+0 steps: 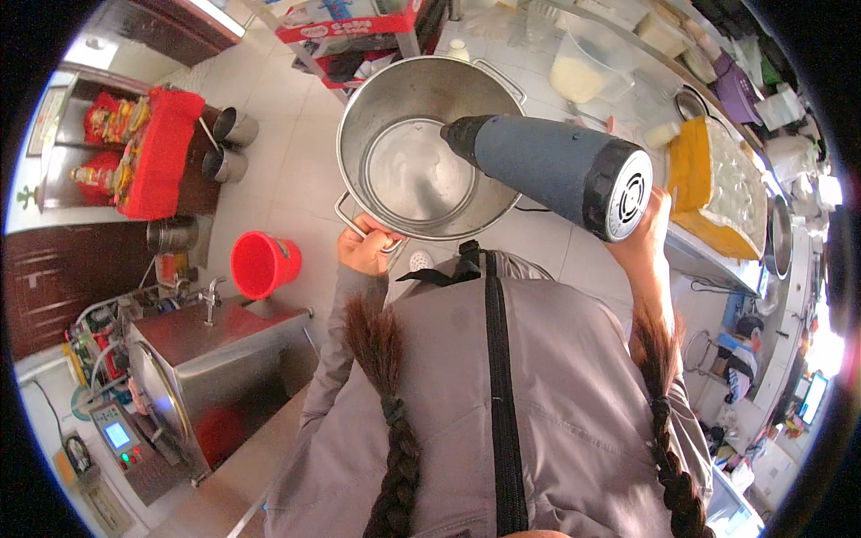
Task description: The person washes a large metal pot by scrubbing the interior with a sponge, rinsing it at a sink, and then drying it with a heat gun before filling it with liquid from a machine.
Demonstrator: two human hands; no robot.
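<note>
A large stainless steel pot (420, 168) is held before me, its open top facing me, with a little wetness or glare on its bottom. My left hand (366, 249) grips the pot's wire loop handle at the near left of the rim. On the right, my right hand (646, 222) is closed around a blue-grey and black hair dryer (545, 161); the dryer's body hides most of the fingers. The dryer's black nozzle points left over the pot's opening. A second loop handle sits at the pot's far right.
A red plastic bucket (266, 264) stands on the tiled floor at left, near a steel machine (235, 370) with a tap. To the right are a yellow-sided foam box (720, 188) and a clear plastic tub (585, 67). A shelf rack (356, 27) stands beyond the pot.
</note>
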